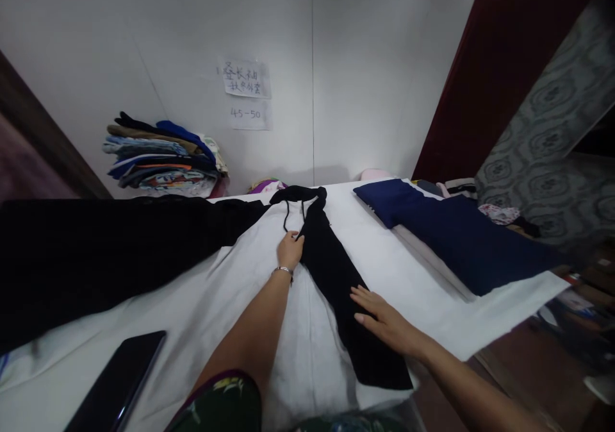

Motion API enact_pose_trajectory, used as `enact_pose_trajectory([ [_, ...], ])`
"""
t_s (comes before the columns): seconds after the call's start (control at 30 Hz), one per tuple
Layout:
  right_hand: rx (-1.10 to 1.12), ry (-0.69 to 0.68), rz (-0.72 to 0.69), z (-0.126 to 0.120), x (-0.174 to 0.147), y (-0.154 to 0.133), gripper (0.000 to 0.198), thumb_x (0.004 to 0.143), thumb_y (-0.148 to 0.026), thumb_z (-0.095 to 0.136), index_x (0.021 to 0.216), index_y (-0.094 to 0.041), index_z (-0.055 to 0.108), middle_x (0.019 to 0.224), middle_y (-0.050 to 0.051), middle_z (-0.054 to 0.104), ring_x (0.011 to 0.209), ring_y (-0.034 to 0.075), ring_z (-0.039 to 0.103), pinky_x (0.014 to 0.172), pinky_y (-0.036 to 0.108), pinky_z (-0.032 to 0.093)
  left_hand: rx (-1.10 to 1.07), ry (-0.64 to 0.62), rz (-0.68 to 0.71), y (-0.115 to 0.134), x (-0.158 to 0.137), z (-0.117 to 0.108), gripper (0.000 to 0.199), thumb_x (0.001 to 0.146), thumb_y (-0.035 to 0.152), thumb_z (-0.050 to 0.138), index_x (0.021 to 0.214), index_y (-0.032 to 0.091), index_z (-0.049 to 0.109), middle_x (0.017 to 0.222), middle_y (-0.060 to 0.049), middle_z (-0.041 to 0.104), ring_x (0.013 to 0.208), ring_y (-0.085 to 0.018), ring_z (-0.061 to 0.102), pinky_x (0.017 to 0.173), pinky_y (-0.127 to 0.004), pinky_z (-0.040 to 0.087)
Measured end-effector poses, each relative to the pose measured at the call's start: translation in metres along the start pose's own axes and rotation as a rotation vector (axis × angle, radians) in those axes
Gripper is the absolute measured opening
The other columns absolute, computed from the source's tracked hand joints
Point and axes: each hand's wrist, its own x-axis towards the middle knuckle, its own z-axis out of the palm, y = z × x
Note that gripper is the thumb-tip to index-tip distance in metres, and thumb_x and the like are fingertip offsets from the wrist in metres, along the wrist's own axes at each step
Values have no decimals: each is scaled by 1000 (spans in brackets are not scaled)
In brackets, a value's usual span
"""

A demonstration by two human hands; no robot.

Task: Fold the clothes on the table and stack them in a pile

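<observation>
A black hooded garment (331, 272) lies folded into a long narrow strip on the white cloth-covered table (307, 348). Its hood (295, 193) and a dangling drawstring (287, 217) are at the far end. My left hand (291, 250) is closed on the strip's left edge just below the hood, its fingertips partly hidden. Flat on the lower half of the strip rests my right hand (384, 320), fingers stretched out and palm down.
Another black garment (110, 252) spreads over the table's left side, with a phone (120, 381) in front of it. Dark blue clothing (451, 227) lies at the right. A stack of folded clothes (161, 156) stands against the wall, near paper notes (247, 92).
</observation>
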Motion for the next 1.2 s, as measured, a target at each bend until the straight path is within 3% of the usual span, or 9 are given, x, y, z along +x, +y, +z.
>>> enact_pose_trajectory([
  [0.1, 128, 80, 27, 3, -19, -3, 54, 92, -56, 45, 136, -25, 52, 148, 7, 42, 142, 24, 29, 117, 50, 21, -7, 11, 4, 0, -1, 0, 30, 85, 38, 53, 108, 21, 62, 91, -6, 71, 97, -22, 63, 80, -29, 43],
  [0.2, 108, 158, 29, 10, -36, -9, 48, 92, -53, 47, 133, -29, 56, 145, 5, 46, 141, 26, 31, 117, 54, 20, -28, 16, -1, 1, -2, -2, 30, 84, 41, 54, 104, 21, 64, 89, -5, 72, 94, -22, 64, 79, -29, 43],
  [0.43, -89, 202, -26, 21, -71, -9, 59, 87, -46, 58, 142, -36, 42, 153, 3, 33, 141, 28, 29, 114, 52, 29, -157, 4, -27, 0, -3, -5, 37, 86, 51, 48, 99, 22, 66, 89, -4, 72, 92, -20, 63, 79, -27, 44],
  [0.53, -120, 200, -104, 22, -72, -5, 56, 88, -41, 57, 142, -37, 42, 154, 3, 32, 140, 27, 32, 113, 50, 31, -241, -42, -48, -3, -1, -7, 34, 84, 46, 51, 103, 22, 66, 92, -3, 72, 90, -18, 63, 77, -26, 45],
  [0.77, -5, 347, -175, 17, -61, -3, 29, 93, -34, 48, 115, -28, 67, 121, 8, 65, 116, 23, 58, 101, 43, 47, -449, -180, -68, -11, 1, -17, 45, 75, 24, 54, 117, 14, 62, 83, -4, 70, 75, -15, 63, 70, -25, 49],
  [0.9, 92, 433, -118, 9, -61, -10, 29, 92, -39, 50, 110, -26, 68, 113, 8, 68, 107, 24, 62, 94, 41, 51, -534, -269, -24, -11, -5, -23, 57, 65, 9, 53, 122, 11, 59, 92, -7, 71, 76, -14, 63, 70, -25, 50],
  [1.07, 63, 387, -109, 8, -63, -16, 29, 91, -40, 52, 111, -27, 69, 112, 8, 69, 105, 24, 63, 92, 42, 51, -576, -383, 45, -12, -10, -25, 68, 58, -1, 48, 124, 12, 59, 104, -8, 71, 85, -15, 64, 69, -24, 50],
  [1.2, 19, 352, -102, 10, -65, -19, 32, 93, -40, 48, 115, -28, 68, 114, 8, 67, 108, 25, 61, 94, 42, 50, -562, -441, 99, -14, -12, -23, 70, 57, -2, 53, 125, 15, 61, 99, -5, 72, 87, -17, 65, 74, -26, 52],
])
